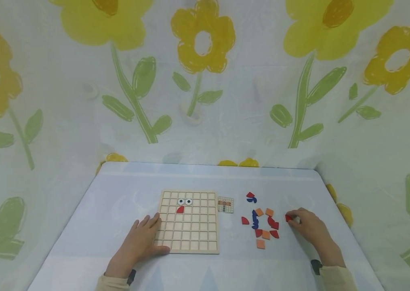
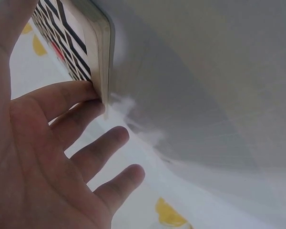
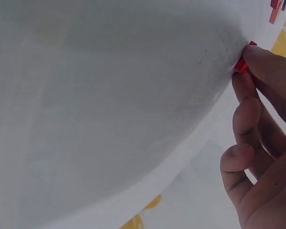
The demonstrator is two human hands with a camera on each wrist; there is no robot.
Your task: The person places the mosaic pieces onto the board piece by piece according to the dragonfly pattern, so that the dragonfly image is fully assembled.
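A wooden grid board (image 1: 190,235) lies on the table, two round eye tiles (image 1: 188,201) in its upper cells and a red quarter-circle tile (image 1: 180,209) just below them. My left hand (image 1: 141,238) rests at the board's left side and near corner, fingers fairly straight. Two of its fingertips touch the board's edge (image 2: 104,57) in the left wrist view. Right of the loose tiles, my right hand (image 1: 310,226) pinches a red tile (image 1: 288,218) between thumb and finger, low over the table. In the right wrist view that red tile (image 3: 241,64) is partly hidden by the thumb.
A small pattern card (image 1: 225,204) lies by the board's right edge. Between card and right hand are scattered orange square tiles (image 1: 260,244), red quarter-circle tiles (image 1: 274,234) and dark blue tiles (image 1: 255,220). A flowered curtain (image 1: 226,133) stands behind the table.
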